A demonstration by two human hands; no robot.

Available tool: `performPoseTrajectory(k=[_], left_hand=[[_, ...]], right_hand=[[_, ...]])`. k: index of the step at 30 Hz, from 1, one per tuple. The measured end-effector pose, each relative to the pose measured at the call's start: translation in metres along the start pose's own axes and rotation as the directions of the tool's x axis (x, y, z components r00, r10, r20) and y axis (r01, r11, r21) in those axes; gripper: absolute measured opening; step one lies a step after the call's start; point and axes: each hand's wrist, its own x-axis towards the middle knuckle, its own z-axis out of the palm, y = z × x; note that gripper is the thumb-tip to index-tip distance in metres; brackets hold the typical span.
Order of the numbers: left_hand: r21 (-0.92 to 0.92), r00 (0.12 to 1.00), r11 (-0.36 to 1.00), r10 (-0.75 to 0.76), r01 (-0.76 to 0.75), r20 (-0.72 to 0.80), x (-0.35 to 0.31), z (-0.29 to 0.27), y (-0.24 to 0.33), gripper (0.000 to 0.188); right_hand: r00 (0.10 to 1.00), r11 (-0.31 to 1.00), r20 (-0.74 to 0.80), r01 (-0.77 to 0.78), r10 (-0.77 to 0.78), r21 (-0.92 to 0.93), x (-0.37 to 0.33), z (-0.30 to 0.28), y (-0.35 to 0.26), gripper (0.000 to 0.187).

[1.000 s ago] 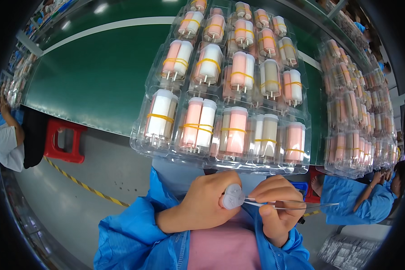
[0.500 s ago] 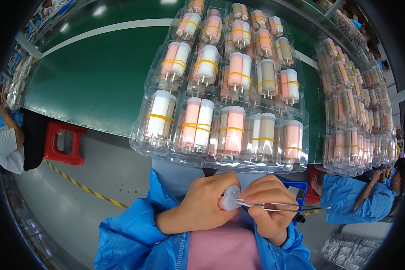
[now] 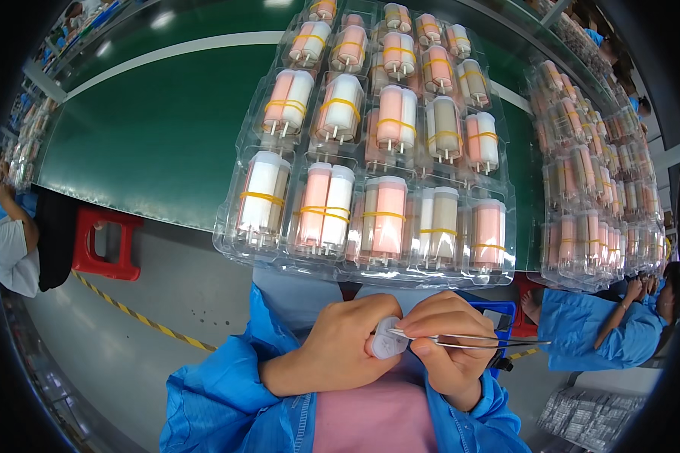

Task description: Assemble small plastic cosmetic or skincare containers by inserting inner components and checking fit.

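My left hand (image 3: 349,340) is closed around a small part whose round, translucent whitish end (image 3: 389,338) faces right; the rest of the part is hidden in the fist. Pinched in my right hand (image 3: 449,340) is a pair of metal tweezers (image 3: 476,341), lying roughly level with dark ends out to the right. Their tips touch or nearly touch the round end. Just beyond both hands stands a clear plastic tray stack (image 3: 340,270), filled with pink, white and grey cylinder bundles (image 3: 325,208) held by yellow rubber bands, with white prongs pointing down.
The tray stack sits on a green conveyor belt (image 3: 143,143). More loaded trays (image 3: 582,241) stand at the right. A blue bin (image 3: 499,311) is beyond my right hand. A red stool (image 3: 106,245) stands left. Co-workers sit at left (image 3: 15,241) and right (image 3: 601,321).
The tweezer tips have moved slightly up and left across the round end, and the tweezers lie a little more level. My left hand keeps its grip.
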Motion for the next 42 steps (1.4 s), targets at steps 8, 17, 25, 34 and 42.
performPoseTrajectory(k=[8,17,25,34,42], left_hand=[[0.012,1.0,1.0,0.02,-0.02,-0.004,0.0005,0.0008,-0.0013,0.024],[0.012,1.0,1.0,0.021,-0.021,-0.012,0.0007,0.0012,-0.0012,0.023],[0.019,1.0,1.0,0.022,-0.021,-0.022,-0.0003,0.0008,-0.002,0.023],[0.039,0.999,0.999,0.035,-0.034,-0.025,0.0001,0.0003,0.0003,0.023],[0.111,0.995,0.99,0.095,-0.09,-0.04,-0.0015,0.0024,-0.0042,0.02]], right_hand=[[1.0,1.0,0.012,0.005,-0.004,-0.013,0.0003,-0.0004,0.0006,0.016],[1.0,1.0,0.007,0.014,-0.014,-0.026,0.0007,0.0004,0.001,0.016],[1.0,1.0,-0.027,0.012,-0.012,-0.004,-0.0008,0.003,0.0024,0.012],[0.999,1.0,-0.047,0.002,-0.001,0.024,-0.001,0.0042,0.002,0.011],[0.999,0.996,-0.005,0.042,-0.043,-0.081,0.0028,0.0056,-0.002,0.011]])
